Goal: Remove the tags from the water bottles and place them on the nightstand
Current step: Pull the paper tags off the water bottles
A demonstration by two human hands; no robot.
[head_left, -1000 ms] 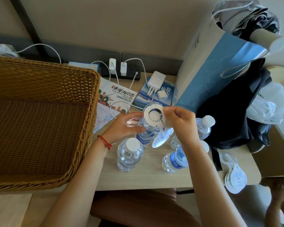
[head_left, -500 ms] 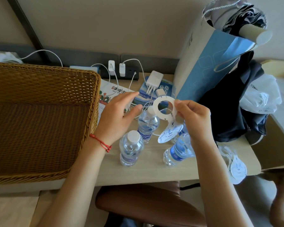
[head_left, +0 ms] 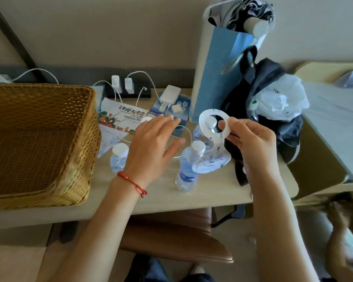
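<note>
The right hand (head_left: 251, 143) pinched a white paper tag (head_left: 212, 137) by its ring, up in the air just above a water bottle (head_left: 189, 165) on the nightstand (head_left: 222, 192). The left hand (head_left: 151, 147) was spread flat and held nothing. It hovered left of that bottle. A wicker basket (head_left: 39, 139) sat farther left of the bottle.

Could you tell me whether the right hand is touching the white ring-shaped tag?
Touching. The head view shows the right hand pinching the tag at its ring's right edge, thumb over the rim.
</note>
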